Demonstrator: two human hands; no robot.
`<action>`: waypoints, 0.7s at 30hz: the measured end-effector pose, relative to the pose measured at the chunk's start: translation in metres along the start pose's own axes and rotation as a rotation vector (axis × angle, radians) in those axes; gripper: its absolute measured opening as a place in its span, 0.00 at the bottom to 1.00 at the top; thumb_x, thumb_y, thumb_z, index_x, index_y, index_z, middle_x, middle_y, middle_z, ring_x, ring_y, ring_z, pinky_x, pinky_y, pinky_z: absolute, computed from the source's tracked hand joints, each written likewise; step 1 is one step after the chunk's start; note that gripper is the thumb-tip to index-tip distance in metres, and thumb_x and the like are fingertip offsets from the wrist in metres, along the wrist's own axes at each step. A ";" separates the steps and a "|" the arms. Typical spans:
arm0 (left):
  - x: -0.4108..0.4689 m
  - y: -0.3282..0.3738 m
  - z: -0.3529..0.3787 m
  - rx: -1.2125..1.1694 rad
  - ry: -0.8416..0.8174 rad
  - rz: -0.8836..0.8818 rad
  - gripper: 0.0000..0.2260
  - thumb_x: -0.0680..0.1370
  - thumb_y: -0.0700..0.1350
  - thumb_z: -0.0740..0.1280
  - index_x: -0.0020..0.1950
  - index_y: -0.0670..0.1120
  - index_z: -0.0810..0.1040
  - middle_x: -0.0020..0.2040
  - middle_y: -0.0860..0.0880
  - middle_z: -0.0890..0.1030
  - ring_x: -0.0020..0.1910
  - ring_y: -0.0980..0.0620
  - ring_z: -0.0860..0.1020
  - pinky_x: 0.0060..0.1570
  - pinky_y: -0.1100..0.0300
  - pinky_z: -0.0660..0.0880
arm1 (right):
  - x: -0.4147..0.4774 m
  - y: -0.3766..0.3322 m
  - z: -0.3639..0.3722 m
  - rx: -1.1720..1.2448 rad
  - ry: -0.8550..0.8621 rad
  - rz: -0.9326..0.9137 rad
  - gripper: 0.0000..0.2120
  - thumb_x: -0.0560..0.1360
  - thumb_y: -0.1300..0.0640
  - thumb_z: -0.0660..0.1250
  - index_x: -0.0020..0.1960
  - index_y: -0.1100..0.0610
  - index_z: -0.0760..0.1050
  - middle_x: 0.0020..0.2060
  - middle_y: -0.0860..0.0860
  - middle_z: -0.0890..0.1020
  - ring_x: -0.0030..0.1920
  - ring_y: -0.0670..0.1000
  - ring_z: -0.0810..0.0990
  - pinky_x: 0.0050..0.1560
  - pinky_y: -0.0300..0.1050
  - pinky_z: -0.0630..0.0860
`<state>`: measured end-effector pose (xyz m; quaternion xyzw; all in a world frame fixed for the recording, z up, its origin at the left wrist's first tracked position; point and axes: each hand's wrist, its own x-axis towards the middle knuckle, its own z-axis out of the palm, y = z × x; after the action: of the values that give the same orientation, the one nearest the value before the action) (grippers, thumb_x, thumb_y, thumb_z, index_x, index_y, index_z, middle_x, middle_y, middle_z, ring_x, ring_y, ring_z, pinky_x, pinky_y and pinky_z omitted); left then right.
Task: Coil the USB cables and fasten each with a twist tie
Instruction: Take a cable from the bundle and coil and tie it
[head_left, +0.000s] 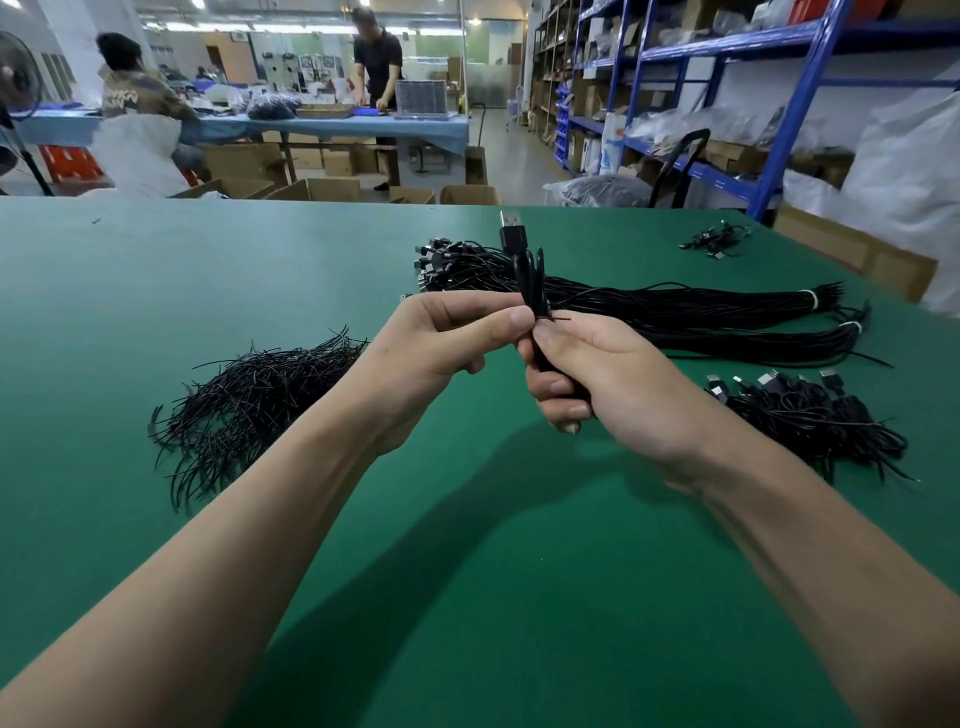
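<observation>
Head view: we start with the containers. Open cardboard boxes (332, 189) stand on the floor well beyond our grip, past the far edge of the green table (156, 260); we cannot see what is in them. Up and to the right of the grip, blue shelves (779, 104) hold more cartons and clear plastic bags, their contents too blurred for us to tell.

The cable (530, 291) in the grip is black and folded into a narrow, upright coil. Its USB plug (511, 231) stands above the loops, metal end up. A thin black twist tie (553, 318) crosses the coil's middle, its short ends sticking out to the right.

Both forearms reach in from the lower corners and meet above the table. The left hand (441, 353) pinches the cable between thumb and forefinger right at the tie, the other fingers curled under. The right hand (597, 374) wraps its fingers round the lower part of the coil, thumb pressed up against the tie.

To the left of the grip lies a loose heap of ties (249, 400). Just behind it, long tied bundles of straight cables (649, 312) stretch to the right. To the right of it sits a pile of coiled cables (810, 415).
</observation>
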<state>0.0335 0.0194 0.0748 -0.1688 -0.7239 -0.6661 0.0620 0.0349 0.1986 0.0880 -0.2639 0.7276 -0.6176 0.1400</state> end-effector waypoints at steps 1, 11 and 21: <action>0.000 0.000 0.001 -0.007 0.005 0.006 0.12 0.74 0.49 0.70 0.51 0.42 0.83 0.40 0.53 0.81 0.45 0.51 0.71 0.43 0.58 0.66 | -0.001 -0.001 -0.002 -0.002 -0.029 0.005 0.14 0.87 0.56 0.50 0.45 0.56 0.68 0.30 0.47 0.63 0.28 0.45 0.61 0.31 0.40 0.61; -0.001 -0.003 0.006 -0.017 -0.088 0.098 0.08 0.78 0.47 0.69 0.42 0.45 0.83 0.34 0.51 0.78 0.36 0.55 0.71 0.41 0.57 0.64 | -0.006 0.001 -0.009 0.052 -0.145 0.043 0.14 0.87 0.54 0.53 0.46 0.57 0.70 0.31 0.47 0.63 0.29 0.46 0.59 0.31 0.37 0.61; 0.000 -0.004 0.011 -0.003 0.012 0.226 0.16 0.76 0.43 0.67 0.45 0.28 0.75 0.32 0.50 0.75 0.31 0.59 0.71 0.38 0.68 0.70 | -0.009 -0.003 -0.008 0.303 -0.286 0.093 0.10 0.82 0.52 0.58 0.48 0.57 0.73 0.32 0.49 0.66 0.31 0.47 0.64 0.32 0.40 0.65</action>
<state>0.0333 0.0304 0.0702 -0.2453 -0.6990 -0.6569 0.1407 0.0389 0.2099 0.0913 -0.2909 0.6104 -0.6693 0.3081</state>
